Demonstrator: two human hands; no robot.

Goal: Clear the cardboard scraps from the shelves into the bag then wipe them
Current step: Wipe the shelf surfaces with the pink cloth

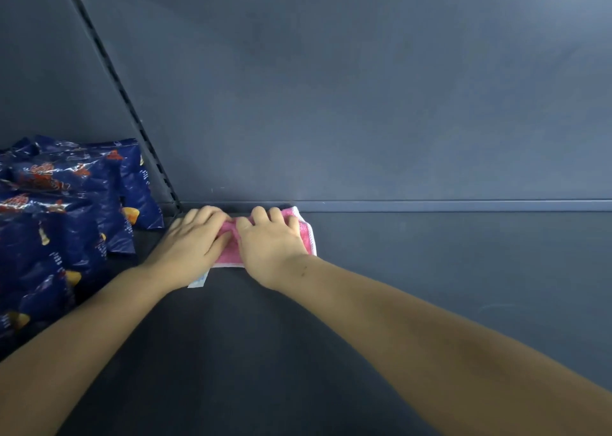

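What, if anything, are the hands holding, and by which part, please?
Both hold the pink cloth on the shelf: left hand on its left half, right hand on its right half, fingers curled into it.

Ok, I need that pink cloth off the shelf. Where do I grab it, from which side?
Probably the white-trimmed right edge of the pink cloth, pinched from the right and above: it lies flat and uncovered on the shelf, while the left hand and right hand cover the rest and snack bags crowd the left.
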